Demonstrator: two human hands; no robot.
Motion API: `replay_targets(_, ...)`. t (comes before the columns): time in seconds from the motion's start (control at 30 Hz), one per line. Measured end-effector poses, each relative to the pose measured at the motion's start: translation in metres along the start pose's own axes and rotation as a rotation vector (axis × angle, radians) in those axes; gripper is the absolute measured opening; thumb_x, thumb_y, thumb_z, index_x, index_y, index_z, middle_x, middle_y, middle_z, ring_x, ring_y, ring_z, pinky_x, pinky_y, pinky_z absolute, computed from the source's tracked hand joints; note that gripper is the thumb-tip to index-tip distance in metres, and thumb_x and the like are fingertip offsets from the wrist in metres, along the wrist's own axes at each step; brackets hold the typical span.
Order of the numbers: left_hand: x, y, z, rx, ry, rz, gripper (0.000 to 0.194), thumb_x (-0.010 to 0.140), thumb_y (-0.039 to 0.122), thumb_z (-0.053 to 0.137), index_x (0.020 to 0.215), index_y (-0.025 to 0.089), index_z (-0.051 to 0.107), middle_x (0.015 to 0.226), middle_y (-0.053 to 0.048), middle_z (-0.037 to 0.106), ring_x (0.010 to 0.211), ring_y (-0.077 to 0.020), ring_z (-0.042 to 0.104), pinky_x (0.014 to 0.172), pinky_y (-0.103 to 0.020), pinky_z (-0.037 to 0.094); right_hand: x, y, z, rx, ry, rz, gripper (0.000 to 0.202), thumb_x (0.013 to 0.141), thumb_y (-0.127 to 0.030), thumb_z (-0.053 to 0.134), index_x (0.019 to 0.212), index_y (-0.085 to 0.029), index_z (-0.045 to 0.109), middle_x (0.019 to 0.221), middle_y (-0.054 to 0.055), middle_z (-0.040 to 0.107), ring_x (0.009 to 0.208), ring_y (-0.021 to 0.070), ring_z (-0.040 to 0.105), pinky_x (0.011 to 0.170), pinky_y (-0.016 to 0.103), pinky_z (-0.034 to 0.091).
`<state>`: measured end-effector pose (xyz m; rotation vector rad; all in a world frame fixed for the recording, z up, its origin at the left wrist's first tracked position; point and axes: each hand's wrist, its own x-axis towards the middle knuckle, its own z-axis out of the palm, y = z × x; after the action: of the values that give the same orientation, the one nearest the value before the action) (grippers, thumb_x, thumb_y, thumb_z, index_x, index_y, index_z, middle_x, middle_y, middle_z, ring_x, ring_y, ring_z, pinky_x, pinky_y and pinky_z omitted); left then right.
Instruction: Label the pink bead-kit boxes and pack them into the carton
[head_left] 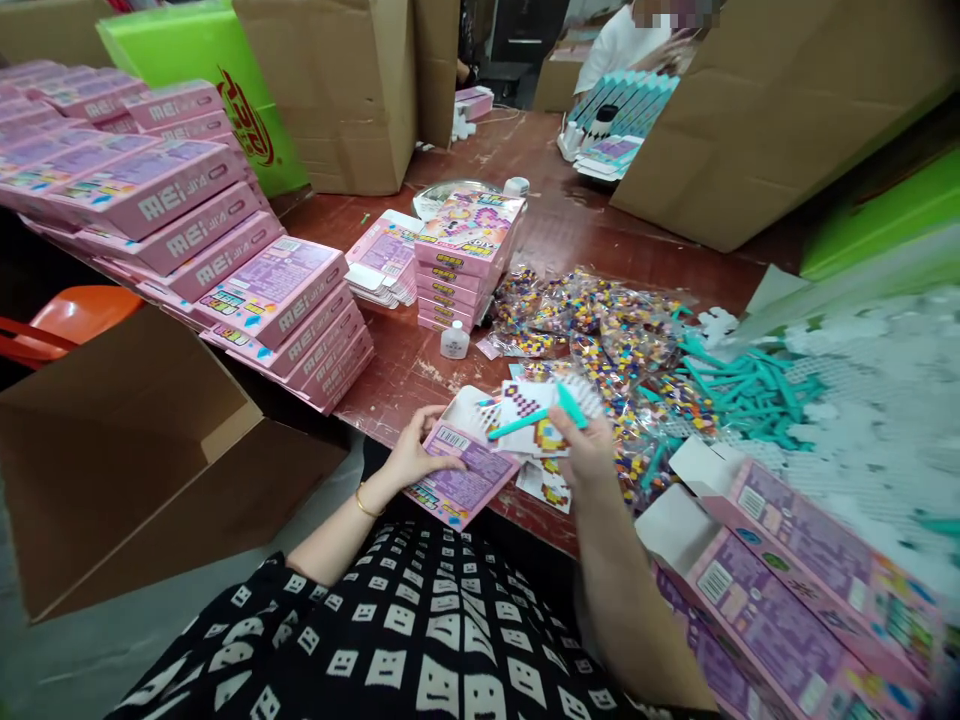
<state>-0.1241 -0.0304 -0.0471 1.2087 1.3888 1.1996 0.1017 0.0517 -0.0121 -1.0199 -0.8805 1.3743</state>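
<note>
Left hand: closed around the left edge of an open pink box [480, 480], with the thumb laid across the printed panel; the left hand [418, 447] is kept apart from the right.
Right hand: a turquoise tool [517, 425] and printed cards [517, 400] are pinched together in the right hand [589, 445]; whether anything else is gripped is blurred and cannot be told.
Pink box: held tilted at the table edge, before the wearer's body, its white end flap turned away; the cards are held over its far end.
Cards and tool: could be fanned apart and dropped, since a loose bundle is held by one pinch; a card corner could be bent if caught on the flap.
Box wall: could be creased if squeezed too hard by the left thumb.
Loose sheets [551, 485]: lie below the right hand and could be swept off the edge by the forearm.
Bead bags [600, 320]: heaped beyond; could be snagged by the tool's end.
White bottle [454, 341]: stands beside the box stack [465, 250]; could be toppled by a wide reach.
</note>
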Motion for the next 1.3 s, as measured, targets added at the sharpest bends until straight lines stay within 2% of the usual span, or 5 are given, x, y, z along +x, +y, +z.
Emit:
replay_targets(0.27,-0.003,0.02,0.012,-0.076,-0.13,0.04,0.065,0.036,0.04,0.097,0.082,0.019,0.056,0.082,0.0,0.063,0.076,-0.0172,0.056,0.072,-0.027,0.044,-0.012,-0.049,-0.001,-0.603,-0.558,-0.325,0.042,0.073,-0.035,0.079,0.111,-0.022,0.065,0.108,0.008,0.069,0.096,0.025,0.067,0.085,0.038,0.056)
replay_targets(0.4,-0.001,0.025,0.021,-0.169,-0.084,-0.061,0.068,0.036,0.045,0.096,0.077,0.019,0.048,0.072,0.004,0.059,0.068,-0.0131,0.053,0.065,-0.023,0.04,-0.019,-0.039,0.01,-0.73,-0.501,-0.511,0.066,0.079,-0.035,0.073,0.138,-0.02,0.047,0.127,0.012,0.059,0.112,0.0264,0.06,0.094,0.041,0.051)
replay_targets(0.63,-0.013,0.025,0.038,-0.303,-0.08,-0.188,0.061,0.046,0.047,0.093,0.081,0.018,0.052,0.074,0.001,0.063,0.065,-0.0135,0.055,0.063,-0.025,0.042,-0.025,-0.041,0.002,-1.133,-0.753,-0.713,0.032,0.099,-0.037,0.045,0.087,-0.022,0.07,0.088,0.006,0.07,0.081,0.0202,0.061,0.078,0.038,0.04)
replay_targets(1.03,-0.047,0.004,0.045,-0.323,0.098,-0.374,0.054,0.066,0.061,0.077,0.089,0.019,0.052,0.082,-0.001,0.062,0.075,-0.0177,0.06,0.071,-0.029,0.046,-0.069,0.021,-0.017,-0.75,-0.135,-0.45,0.043,0.08,-0.047,0.071,0.116,-0.025,0.06,0.117,0.01,0.06,0.114,0.0299,0.056,0.096,0.047,0.045)
replay_targets(1.3,-0.033,0.013,0.036,-0.079,-0.033,-0.139,0.042,0.08,0.053,0.069,0.065,0.02,0.049,0.063,0.003,0.047,0.06,-0.0129,0.047,0.066,-0.028,0.041,-0.084,0.057,-0.024,-0.468,-0.153,-0.132,0.032,0.085,-0.048,0.063,0.068,-0.022,0.059,0.082,0.003,0.062,0.082,0.0212,0.062,0.081,0.037,0.053)
